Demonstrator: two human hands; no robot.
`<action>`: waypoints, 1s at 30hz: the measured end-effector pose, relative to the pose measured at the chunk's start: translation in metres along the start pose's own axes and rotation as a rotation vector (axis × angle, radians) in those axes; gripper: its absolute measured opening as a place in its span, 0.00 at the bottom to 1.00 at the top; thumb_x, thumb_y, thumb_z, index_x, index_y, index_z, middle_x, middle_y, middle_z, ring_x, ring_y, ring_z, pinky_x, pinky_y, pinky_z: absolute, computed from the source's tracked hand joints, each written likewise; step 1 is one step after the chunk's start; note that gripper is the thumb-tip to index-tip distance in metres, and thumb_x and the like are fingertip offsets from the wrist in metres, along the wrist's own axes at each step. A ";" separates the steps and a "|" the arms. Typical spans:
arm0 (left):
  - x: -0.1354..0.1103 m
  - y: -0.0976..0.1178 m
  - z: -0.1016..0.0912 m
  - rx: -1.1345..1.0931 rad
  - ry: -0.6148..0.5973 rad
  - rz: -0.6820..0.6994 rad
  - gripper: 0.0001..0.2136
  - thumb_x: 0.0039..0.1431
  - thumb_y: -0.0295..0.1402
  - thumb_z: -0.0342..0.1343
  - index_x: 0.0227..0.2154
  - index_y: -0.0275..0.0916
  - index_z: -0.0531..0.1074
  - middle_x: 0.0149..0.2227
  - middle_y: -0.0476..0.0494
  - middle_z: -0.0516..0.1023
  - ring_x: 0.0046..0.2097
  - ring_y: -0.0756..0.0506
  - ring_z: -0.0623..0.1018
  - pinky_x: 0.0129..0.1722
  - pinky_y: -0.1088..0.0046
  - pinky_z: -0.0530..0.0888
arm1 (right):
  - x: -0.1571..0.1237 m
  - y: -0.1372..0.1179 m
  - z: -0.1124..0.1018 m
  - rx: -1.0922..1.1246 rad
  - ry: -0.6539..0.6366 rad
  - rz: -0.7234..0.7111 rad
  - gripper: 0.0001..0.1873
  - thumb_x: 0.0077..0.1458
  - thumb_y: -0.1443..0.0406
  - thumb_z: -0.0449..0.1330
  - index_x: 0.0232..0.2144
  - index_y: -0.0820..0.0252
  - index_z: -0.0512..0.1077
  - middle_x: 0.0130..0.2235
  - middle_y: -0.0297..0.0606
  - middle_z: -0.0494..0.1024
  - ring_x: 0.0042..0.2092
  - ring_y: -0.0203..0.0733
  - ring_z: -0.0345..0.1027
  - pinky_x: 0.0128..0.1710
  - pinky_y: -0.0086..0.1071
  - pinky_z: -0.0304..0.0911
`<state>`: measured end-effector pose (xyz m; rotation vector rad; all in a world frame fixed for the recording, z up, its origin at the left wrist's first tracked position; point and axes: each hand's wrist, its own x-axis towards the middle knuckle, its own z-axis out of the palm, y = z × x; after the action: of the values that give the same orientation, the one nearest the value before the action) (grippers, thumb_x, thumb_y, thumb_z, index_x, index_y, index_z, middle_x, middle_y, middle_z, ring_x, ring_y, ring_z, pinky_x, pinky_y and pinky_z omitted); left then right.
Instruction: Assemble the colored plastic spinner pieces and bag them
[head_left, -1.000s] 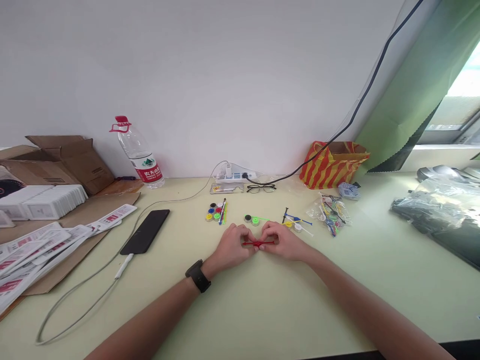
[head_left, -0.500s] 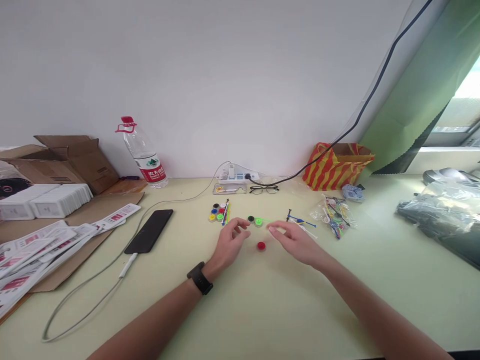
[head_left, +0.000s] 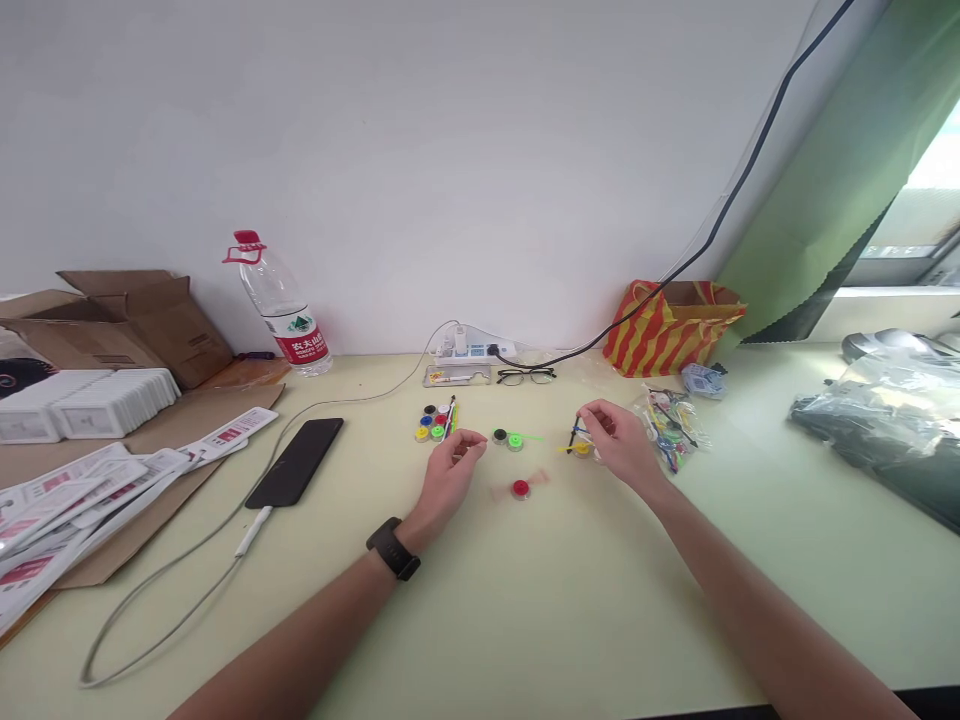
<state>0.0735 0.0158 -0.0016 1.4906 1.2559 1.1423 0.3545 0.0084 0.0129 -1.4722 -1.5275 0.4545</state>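
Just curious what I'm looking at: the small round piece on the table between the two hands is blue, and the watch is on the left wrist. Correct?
Not quite: the head view shows the small round piece between the left hand and right hand is red. The watch, as you say, is on the left.

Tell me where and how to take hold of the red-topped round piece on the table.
Pinch the red-topped piece by its pale round base, probably coming in low from the wearer's near side. The base shows below the red top there, while the faint red blur to the left and right suggests something spinning higher up, best kept clear of.
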 end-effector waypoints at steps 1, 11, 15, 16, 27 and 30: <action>0.001 0.000 -0.001 -0.012 0.004 -0.007 0.09 0.59 0.40 0.59 0.35 0.40 0.76 0.39 0.44 0.79 0.42 0.42 0.75 0.42 0.68 0.69 | 0.002 0.006 0.000 -0.059 0.014 -0.028 0.20 0.65 0.49 0.53 0.33 0.57 0.74 0.31 0.38 0.77 0.31 0.42 0.67 0.30 0.36 0.60; 0.007 -0.006 -0.005 -0.036 0.012 -0.044 0.08 0.58 0.39 0.59 0.35 0.40 0.77 0.37 0.45 0.78 0.40 0.44 0.75 0.41 0.68 0.69 | -0.014 0.012 0.023 -0.375 -0.297 -0.511 0.18 0.69 0.65 0.50 0.54 0.54 0.75 0.57 0.43 0.79 0.63 0.55 0.64 0.61 0.53 0.63; 0.006 -0.005 -0.004 -0.030 0.004 -0.029 0.08 0.58 0.39 0.59 0.34 0.40 0.77 0.37 0.45 0.78 0.41 0.43 0.75 0.43 0.68 0.69 | -0.016 0.010 0.024 -0.453 -0.381 -0.513 0.19 0.70 0.65 0.49 0.54 0.52 0.76 0.60 0.40 0.77 0.68 0.56 0.58 0.64 0.56 0.61; 0.005 -0.005 -0.004 -0.028 0.003 -0.028 0.08 0.58 0.39 0.59 0.34 0.40 0.77 0.37 0.45 0.78 0.41 0.43 0.75 0.43 0.68 0.69 | -0.016 0.010 0.024 -0.465 -0.391 -0.503 0.19 0.70 0.64 0.48 0.54 0.52 0.76 0.60 0.39 0.77 0.68 0.56 0.57 0.64 0.56 0.60; 0.004 -0.004 -0.004 -0.004 -0.010 -0.024 0.08 0.59 0.39 0.59 0.35 0.41 0.76 0.39 0.45 0.78 0.41 0.43 0.74 0.43 0.67 0.69 | -0.014 0.010 0.022 -0.425 -0.425 -0.460 0.16 0.70 0.64 0.49 0.50 0.56 0.77 0.56 0.44 0.79 0.67 0.56 0.58 0.66 0.55 0.58; 0.005 -0.005 -0.004 -0.003 -0.007 -0.019 0.08 0.59 0.40 0.59 0.36 0.41 0.76 0.39 0.45 0.78 0.41 0.43 0.74 0.43 0.67 0.69 | -0.013 0.006 0.020 -0.401 -0.426 -0.447 0.14 0.70 0.63 0.51 0.44 0.57 0.77 0.52 0.46 0.79 0.62 0.54 0.64 0.62 0.51 0.63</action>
<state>0.0689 0.0220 -0.0054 1.4760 1.2612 1.1253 0.3399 0.0042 -0.0066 -1.3121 -2.3275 0.2022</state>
